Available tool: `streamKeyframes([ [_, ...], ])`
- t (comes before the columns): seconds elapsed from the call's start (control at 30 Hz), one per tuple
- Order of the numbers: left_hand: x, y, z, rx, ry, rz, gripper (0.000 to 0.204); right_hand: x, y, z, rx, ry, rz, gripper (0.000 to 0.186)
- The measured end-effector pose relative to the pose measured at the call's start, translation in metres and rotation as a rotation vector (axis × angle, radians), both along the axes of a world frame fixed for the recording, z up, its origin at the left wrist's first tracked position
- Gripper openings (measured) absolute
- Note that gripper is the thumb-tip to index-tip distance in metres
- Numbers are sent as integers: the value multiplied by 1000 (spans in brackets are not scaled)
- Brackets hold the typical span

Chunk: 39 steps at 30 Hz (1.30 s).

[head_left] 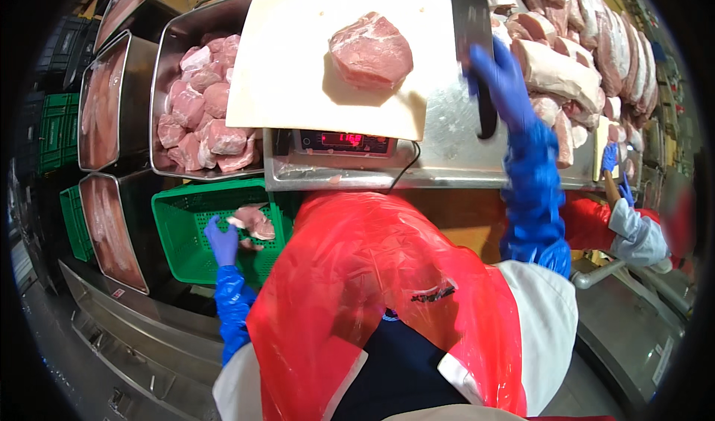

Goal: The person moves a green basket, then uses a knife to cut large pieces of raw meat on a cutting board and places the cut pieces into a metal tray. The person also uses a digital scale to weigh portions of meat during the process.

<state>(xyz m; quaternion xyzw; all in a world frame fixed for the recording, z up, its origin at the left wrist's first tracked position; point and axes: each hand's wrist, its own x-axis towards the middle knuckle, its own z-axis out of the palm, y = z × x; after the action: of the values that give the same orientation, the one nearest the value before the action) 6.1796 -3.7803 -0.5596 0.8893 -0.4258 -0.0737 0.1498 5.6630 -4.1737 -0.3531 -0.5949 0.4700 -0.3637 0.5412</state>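
Note:
My right hand [504,86], in a purple glove, is closed around the dark handle of a large knife [469,19]. The broad blade points away from me and is smeared by motion. Left of it, a thick round piece of pink meat [371,51] rests on a white cutting board [283,56]. My left hand [222,242], gloved alike, is over a green perforated crate [190,261] with its fingers apart. A pale pink meat scrap [255,222] is right beside those fingers; whether they touch is unclear.
A scale with a red display [344,140] sits under the board's near edge on a steel table [454,171]. Meat chunks fill a steel tub [158,123] at left. Pork loins [558,71] are piled at right, where another person's gloved hand [610,157] shows.

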Motion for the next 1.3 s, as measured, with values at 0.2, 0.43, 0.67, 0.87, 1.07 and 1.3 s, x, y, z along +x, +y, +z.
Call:
streamKeyframes([
  [0.2,-126,-231,111,-642,529,-343,48,84,-57,-91,54,-325,-259,19],
  [0.43,-167,-380,107,-506,871,-610,50,114,56,-74,120,-285,-357,33],
  [0.67,-221,-353,151,-480,0,-866,51,91,84,-42,-147,544,-221,72],
  [0.87,-220,-361,156,-445,-58,-885,45,79,110,-26,1,738,118,81],
  [1.07,-223,-366,150,-440,40,-989,42,84,63,-47,120,591,105,71],
  [1.3,-185,-353,159,-489,78,-973,45,39,88,-46,596,-127,27,77],
])
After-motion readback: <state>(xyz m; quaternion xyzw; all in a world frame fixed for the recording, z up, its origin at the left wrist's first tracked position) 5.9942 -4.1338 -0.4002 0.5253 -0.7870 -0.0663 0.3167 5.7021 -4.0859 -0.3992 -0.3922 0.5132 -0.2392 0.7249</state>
